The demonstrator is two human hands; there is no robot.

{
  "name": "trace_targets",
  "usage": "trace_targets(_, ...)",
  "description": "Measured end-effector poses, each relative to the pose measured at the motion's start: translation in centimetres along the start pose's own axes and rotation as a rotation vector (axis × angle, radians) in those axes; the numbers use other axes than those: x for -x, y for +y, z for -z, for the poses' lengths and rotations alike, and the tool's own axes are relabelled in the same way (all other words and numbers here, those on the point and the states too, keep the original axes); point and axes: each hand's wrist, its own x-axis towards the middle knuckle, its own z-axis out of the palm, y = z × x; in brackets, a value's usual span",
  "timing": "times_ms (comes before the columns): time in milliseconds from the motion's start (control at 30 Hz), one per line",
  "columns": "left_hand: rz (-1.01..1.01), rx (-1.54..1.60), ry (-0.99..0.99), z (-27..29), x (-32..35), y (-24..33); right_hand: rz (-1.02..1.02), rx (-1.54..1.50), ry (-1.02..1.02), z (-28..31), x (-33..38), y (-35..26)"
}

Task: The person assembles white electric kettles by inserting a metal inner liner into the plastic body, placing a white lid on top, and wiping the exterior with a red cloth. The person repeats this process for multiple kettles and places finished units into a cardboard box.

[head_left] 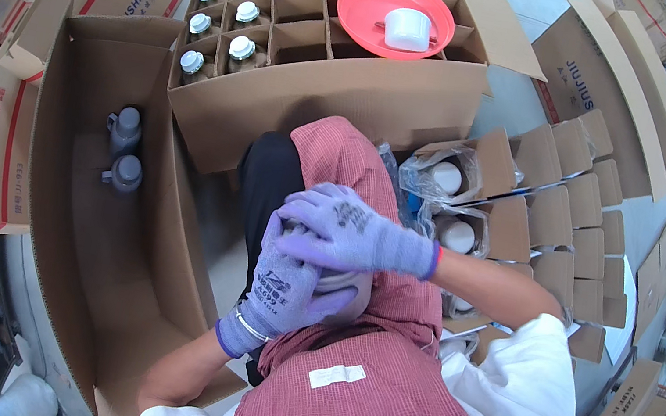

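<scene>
A grey, rounded flask (354,288) lies at my lap, mostly covered by my gloved hands. Around its near left side wraps my left hand (283,278), closed on the body. My right hand (346,233) is clamped over its far end, fingers curled and overlapping the left fingertips. What lies under the right palm is hidden. Both gloves are lilac knit. On my left, two grey-blue lidded pieces with side handles (126,130) sit inside a long open carton (162,267).
Ahead stands a divided carton (328,82) with several white-capped bottles (242,48). A red tray (359,8) bearing a white cup (407,29) rests on its dividers. At right, cardboard dividers (553,220) adjoin plastic-wrapped, white-topped items (457,235). More cartons (595,85) surround me.
</scene>
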Motion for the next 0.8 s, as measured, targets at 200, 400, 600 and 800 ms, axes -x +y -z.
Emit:
trace_targets(200,0.076,-0.042,0.059,0.0,-1.2,1.1,-0.055,-0.346,-0.195,1.0,-2.1,2.8)
trace_targets(400,0.329,0.582,0.388,-3.9,1.1,-1.5,-0.261,0.096,0.159,5.7,10.3,-1.8)
trace_targets(600,0.852,1.287,-0.163,-6.7,1.3,-4.0,-1.02,-0.265,-0.083,0.4,22.1,-3.6)
trace_targets(800,0.954,1.38,-0.42,-8.5,1.7,-5.7,-0.05,-0.155,0.503,-1.2,15.6,-2.5)
